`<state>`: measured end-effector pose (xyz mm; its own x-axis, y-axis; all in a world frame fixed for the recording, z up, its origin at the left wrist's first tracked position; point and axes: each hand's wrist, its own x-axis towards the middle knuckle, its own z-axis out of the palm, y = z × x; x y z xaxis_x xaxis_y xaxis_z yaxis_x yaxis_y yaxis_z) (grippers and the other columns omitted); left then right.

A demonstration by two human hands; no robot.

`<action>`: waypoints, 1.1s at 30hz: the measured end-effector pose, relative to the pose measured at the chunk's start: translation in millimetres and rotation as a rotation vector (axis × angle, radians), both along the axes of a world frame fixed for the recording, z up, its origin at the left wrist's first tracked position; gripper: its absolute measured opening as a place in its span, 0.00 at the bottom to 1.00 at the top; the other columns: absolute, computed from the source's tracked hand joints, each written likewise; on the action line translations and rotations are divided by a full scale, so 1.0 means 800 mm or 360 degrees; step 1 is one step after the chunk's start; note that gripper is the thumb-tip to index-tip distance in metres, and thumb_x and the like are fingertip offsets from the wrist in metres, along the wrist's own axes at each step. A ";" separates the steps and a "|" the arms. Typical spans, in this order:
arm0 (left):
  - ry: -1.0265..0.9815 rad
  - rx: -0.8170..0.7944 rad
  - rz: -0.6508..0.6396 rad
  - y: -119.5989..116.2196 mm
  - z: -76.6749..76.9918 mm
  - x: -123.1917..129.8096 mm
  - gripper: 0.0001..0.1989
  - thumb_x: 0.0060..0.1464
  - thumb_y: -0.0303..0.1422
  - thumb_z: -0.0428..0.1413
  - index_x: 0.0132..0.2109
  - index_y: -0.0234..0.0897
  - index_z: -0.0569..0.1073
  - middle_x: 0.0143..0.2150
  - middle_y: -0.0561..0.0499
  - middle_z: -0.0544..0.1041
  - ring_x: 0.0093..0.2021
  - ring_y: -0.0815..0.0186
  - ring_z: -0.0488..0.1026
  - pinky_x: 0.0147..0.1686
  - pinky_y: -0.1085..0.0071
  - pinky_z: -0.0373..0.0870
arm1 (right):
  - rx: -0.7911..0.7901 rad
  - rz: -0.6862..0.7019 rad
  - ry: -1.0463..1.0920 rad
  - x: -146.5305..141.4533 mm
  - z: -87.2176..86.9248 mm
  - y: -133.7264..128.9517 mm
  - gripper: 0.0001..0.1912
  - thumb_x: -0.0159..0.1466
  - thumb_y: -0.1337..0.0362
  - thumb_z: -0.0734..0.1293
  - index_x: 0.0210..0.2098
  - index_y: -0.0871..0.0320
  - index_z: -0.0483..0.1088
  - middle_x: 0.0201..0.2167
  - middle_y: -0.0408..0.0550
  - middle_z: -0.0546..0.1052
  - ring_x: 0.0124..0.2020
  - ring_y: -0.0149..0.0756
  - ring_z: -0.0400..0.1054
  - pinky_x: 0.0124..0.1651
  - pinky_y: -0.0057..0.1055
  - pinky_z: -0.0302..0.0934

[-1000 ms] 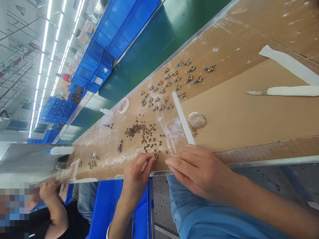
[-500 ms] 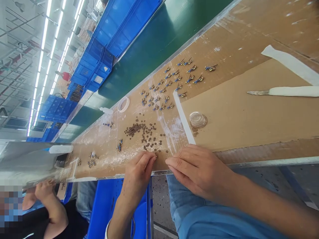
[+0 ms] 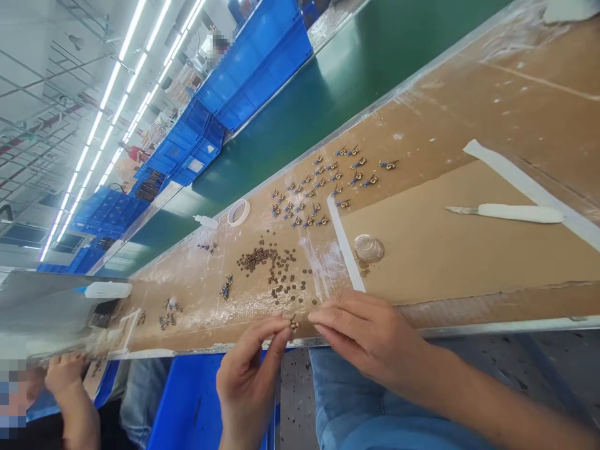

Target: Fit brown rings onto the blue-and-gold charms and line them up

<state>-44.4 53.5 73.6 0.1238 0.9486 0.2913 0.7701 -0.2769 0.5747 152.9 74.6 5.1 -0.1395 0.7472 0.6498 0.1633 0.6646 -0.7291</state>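
While a small figure (image 3: 294, 324) was pinched between the thumb and forefinger of the left hand (image 3: 248, 369), low in the centre of the frame at the near edge of the cardboard-covered table (image 3: 445, 262), the right hand (image 3: 365, 328) was poised just beside it on the right, fingertips drawn together; whether they gripped anything could not be told. Just above the hands lay scattered brown discs (image 3: 257, 259), thickening into a heap toward the left. A loose group of blue-and-tan figures (image 3: 321, 221) spread over the upper middle of the frame, and a few more figures (image 3: 225, 289) lay left of the heap. Right of the discs ran a white strip (image 3: 345, 247), with a round clear dish (image 3: 369, 248) near it and, farther right, a pointed tool (image 3: 509, 212) with a white handle. A tape roll (image 3: 245, 216) and a small white bottle (image 3: 206, 221) lay left of the group. Blue crates (image 3: 257, 69) stood at the upper left beyond a green surface (image 3: 290, 119), a blue bin (image 3: 187, 400) was below the table, and at the lower left showed a co-worker's hand (image 3: 65, 372).
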 end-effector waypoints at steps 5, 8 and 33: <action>-0.0244 0.0018 0.0061 -0.020 -0.005 0.014 0.10 0.55 0.28 0.63 0.43 0.47 0.81 0.42 0.55 0.84 0.45 0.63 0.81 0.49 0.69 0.79 | -0.0011 0.0077 0.0137 -0.003 0.009 -0.004 0.07 0.71 0.68 0.61 0.43 0.59 0.71 0.35 0.45 0.77 0.37 0.30 0.71 0.42 0.27 0.68; -0.0283 0.0004 0.0036 -0.022 -0.005 0.019 0.11 0.54 0.27 0.63 0.43 0.48 0.81 0.43 0.55 0.84 0.45 0.63 0.81 0.47 0.69 0.80 | 0.0007 0.0075 0.0133 -0.001 0.010 -0.006 0.07 0.71 0.69 0.61 0.42 0.59 0.71 0.35 0.45 0.78 0.36 0.29 0.72 0.41 0.26 0.67; -0.0306 -0.0357 0.0095 0.255 0.009 0.060 0.03 0.55 0.28 0.60 0.34 0.33 0.78 0.30 0.52 0.79 0.35 0.67 0.76 0.40 0.70 0.73 | 0.0479 -0.0442 -0.0075 0.029 0.010 0.007 0.09 0.69 0.72 0.60 0.41 0.59 0.72 0.28 0.45 0.78 0.28 0.30 0.72 0.33 0.26 0.66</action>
<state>3.6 257.8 80.5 0.0286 0.9958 0.0865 0.6523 -0.0842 0.7533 175.8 80.0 13.3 0.0055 0.5382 0.8428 0.3951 0.7731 -0.4962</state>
